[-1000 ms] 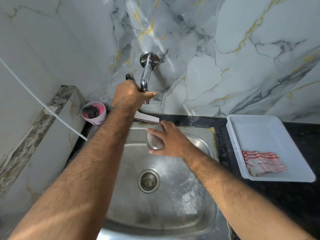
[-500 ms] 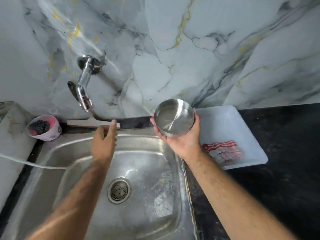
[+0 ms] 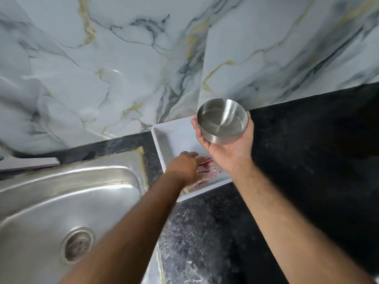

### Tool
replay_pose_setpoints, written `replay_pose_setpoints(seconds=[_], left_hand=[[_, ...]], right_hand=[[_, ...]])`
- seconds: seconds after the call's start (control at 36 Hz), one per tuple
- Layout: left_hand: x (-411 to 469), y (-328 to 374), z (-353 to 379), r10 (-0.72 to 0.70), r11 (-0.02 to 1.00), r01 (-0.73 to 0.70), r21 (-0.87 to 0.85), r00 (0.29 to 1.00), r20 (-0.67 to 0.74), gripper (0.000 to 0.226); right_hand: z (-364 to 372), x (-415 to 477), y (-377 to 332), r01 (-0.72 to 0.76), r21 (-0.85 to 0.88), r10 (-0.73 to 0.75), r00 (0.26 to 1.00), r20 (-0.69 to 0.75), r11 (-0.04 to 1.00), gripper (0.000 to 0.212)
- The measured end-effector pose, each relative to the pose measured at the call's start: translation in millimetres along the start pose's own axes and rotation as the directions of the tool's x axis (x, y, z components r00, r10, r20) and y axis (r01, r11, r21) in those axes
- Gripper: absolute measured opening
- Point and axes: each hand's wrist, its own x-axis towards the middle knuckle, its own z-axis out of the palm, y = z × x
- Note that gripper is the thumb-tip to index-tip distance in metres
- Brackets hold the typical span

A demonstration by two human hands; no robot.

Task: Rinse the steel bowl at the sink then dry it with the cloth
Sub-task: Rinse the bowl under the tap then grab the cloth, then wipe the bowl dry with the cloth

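Your right hand (image 3: pixel 225 152) cradles the round brushed-steel bowl (image 3: pixel 222 121) from below at centre right of the frame, above the white rectangular plastic tray (image 3: pixel 174 138) on the black speckled worktop (image 3: pixel 297 160). Your left hand (image 3: pixel 184 167) rests on the red-and-white striped cloth (image 3: pixel 209 171) in that tray; whether it grips is unclear. Rinsing looks finished, so next pinch the cloth, lift it, and wipe the bowl.
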Motion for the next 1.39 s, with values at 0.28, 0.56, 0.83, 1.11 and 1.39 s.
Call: replay_pose_setpoints(seconds=[0.28,0.56,0.83,1.11,1.39], left_hand=[[17,3,30,-0.062,0.987,0.049,0.151,0.995,0.08,0.084],[-11,-38,-9,-0.563,0.609,0.218,-0.762,0.796,-0.223,0.038],[-88,-68,-90,-0.313,0.694,-0.294,-0.657,0.699,-0.643,0.034],[-137,-103,-113,-0.141,0.987,0.163,0.001,0.859,-0.492,0.026],[-217,-147,-150,-0.06,0.803,0.1,-0.588,0.994,0.087,0.012]], right_hand=[[-30,-4,-18,0.023,0.0,-0.023,0.998,-0.056,1.0,0.095],[-28,5,-7,0.069,0.011,-0.067,0.992,-0.107,0.998,0.091],[4,25,76,-0.069,-0.226,0.05,0.995,-0.087,0.972,0.063],[45,38,157,-0.155,-0.45,0.157,0.987,-0.033,0.879,0.051],[73,34,217,-0.15,-0.537,0.187,0.982,0.015,0.83,0.058]])
